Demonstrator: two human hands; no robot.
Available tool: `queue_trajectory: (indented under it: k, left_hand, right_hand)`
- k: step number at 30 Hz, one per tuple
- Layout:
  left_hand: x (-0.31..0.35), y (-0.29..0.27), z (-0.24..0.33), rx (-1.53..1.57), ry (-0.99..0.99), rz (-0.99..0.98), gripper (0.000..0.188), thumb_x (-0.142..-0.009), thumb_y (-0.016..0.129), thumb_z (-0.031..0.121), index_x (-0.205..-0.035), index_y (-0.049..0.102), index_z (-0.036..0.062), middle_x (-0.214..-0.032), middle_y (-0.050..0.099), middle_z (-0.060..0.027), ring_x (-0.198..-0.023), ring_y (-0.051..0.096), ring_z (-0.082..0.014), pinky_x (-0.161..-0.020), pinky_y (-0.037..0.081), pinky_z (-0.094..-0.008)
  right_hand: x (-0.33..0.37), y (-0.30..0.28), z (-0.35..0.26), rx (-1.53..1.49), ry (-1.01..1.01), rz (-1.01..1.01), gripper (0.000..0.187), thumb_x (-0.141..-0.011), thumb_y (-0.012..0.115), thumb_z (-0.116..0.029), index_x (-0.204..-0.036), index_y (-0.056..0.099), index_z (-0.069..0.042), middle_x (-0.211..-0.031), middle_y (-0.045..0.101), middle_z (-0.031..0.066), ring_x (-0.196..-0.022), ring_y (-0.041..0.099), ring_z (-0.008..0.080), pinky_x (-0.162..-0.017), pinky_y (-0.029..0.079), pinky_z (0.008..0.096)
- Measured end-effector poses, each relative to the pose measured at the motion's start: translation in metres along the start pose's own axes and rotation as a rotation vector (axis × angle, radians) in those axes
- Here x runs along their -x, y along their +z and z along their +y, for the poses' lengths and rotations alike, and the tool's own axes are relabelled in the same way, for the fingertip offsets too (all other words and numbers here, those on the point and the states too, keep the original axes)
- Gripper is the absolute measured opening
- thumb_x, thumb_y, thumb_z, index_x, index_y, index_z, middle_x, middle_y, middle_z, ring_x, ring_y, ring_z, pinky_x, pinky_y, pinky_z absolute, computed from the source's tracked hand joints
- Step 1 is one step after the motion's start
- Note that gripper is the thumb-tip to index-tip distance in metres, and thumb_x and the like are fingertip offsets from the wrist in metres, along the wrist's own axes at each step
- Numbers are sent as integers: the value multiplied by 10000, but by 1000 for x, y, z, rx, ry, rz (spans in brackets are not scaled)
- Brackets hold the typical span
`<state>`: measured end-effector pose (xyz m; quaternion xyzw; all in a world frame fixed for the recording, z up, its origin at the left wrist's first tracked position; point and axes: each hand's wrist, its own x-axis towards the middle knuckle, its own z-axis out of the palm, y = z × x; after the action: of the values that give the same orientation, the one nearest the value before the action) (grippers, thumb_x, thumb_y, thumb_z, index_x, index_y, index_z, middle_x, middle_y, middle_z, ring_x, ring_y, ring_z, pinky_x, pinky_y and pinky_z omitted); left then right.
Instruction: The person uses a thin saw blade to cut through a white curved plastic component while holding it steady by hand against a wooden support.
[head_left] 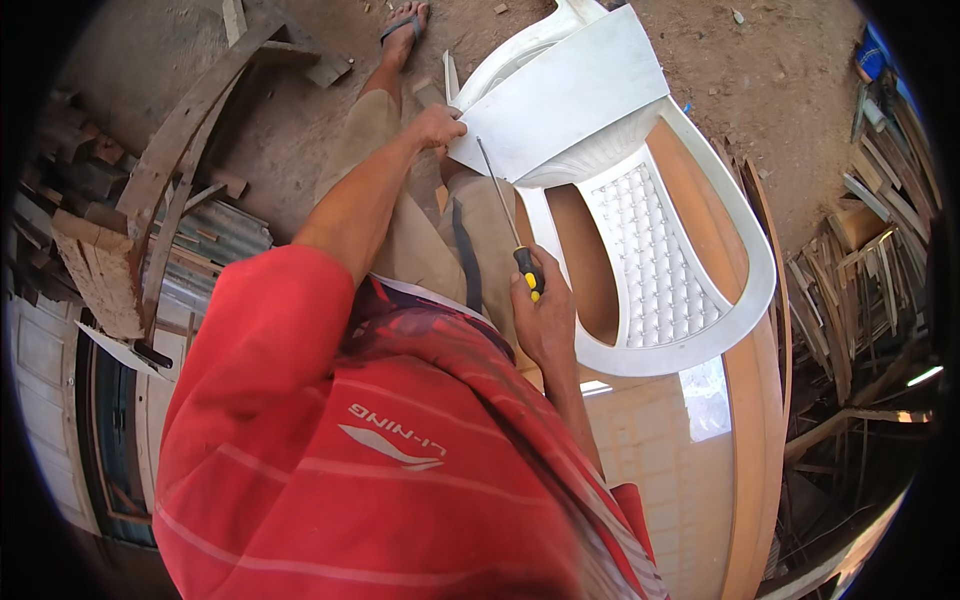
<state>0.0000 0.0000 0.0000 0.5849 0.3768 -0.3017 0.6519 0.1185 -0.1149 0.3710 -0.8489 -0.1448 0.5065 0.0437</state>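
My left hand [438, 126] is closed at the left corner of a flat white panel [570, 90], its fingers gripping the edge. In my right hand [547, 315] is a screwdriver [528, 265] with a black and yellow handle. Its long thin shaft points up and away, and the tip lies over the panel near its left corner. The panel rests across a white plastic chair [690, 345], covering part of it. Nearer to me shows the chair's backrest, with a raised woven pattern between two openings.
Beneath the backrest lies a wood-framed, glossy pane [640, 470]. Scrap wood is heaped at right [850, 300], and wooden beams [190, 140] with corrugated sheet [215, 250] lie at left. My sandalled foot [403, 28] is on the dirt floor [760, 90].
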Motion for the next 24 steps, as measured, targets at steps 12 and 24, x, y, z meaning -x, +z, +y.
queue_trajectory:
  k: [12, 24]
  left_hand:
    - [12, -35, 6, 114, -92, -254, 472, -856, 723, 299, -1237, 699, 22, -1099, 724, -147, -878, 705, -249, -753, 551, -362]
    - [-4, -4, 10, -211, -48, -98, 493, -890, 699, 424, -1137, 715, -2, -1066, 716, -228, -1003, 698, -361, -896, 531, -433]
  right_hand:
    - [6, 22, 10, 71, -88, 111, 331, -908, 654, -70, -1232, 616, -17, -1081, 683, 229, -976, 678, 407, -834, 540, 435]
    - [6, 22, 16, -965, 595, 38, 341, -970, 628, -153, -1280, 578, -20, -927, 658, 107, -656, 588, 153, -512, 458, 285]
